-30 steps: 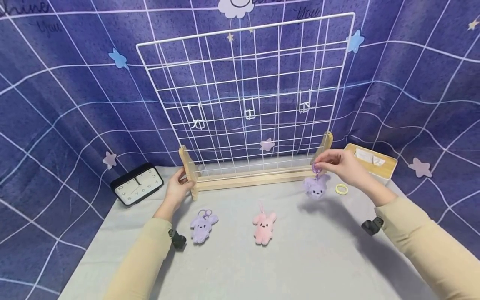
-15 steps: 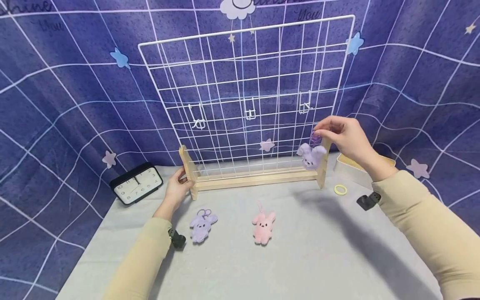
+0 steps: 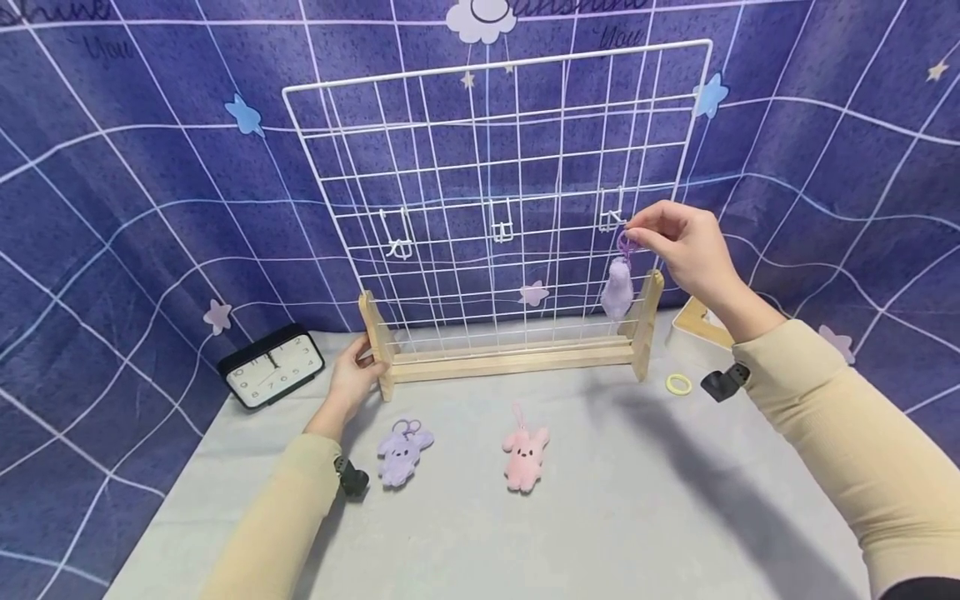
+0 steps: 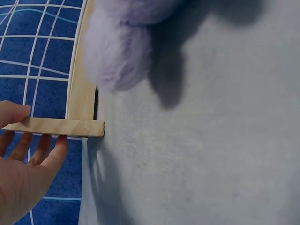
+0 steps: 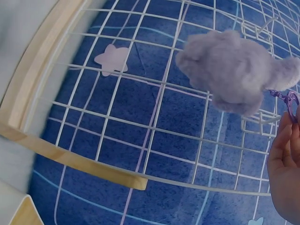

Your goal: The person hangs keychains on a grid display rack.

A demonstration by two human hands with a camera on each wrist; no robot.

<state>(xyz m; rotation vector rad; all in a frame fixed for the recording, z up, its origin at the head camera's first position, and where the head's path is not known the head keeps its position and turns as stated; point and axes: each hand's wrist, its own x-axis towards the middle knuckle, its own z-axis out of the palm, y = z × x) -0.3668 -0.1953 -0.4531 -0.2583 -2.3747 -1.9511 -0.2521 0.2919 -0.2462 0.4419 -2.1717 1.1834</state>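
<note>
Pinched in your right hand (image 3: 686,242), a purple ring (image 3: 627,242) carries the hanging plush (image 3: 617,292), side-on before the wire grid (image 3: 519,158) and below the right hook (image 3: 611,220). Whether ring and hook touch, you cannot tell from these views. Your left hand (image 3: 356,375) grips the left wooden foot (image 3: 375,342) between thumb and fingers.

Your fingertips, covering part of the ring, could block it against the hook, and a loosened pinch would then drop the plush. Pushing hard there might also skew the rack, since you brace only its far end.

Nearest you on the pale table (image 3: 450,550) lie a lilac plush (image 3: 401,458) and a pink plush (image 3: 523,458); farther back, a yellow band (image 3: 678,384) rests at right, a clock (image 3: 272,367) leans at left, and a white box (image 3: 684,346) sits behind your right wrist. Beyond hangs a blue, star-printed curtain (image 3: 150,250).
</note>
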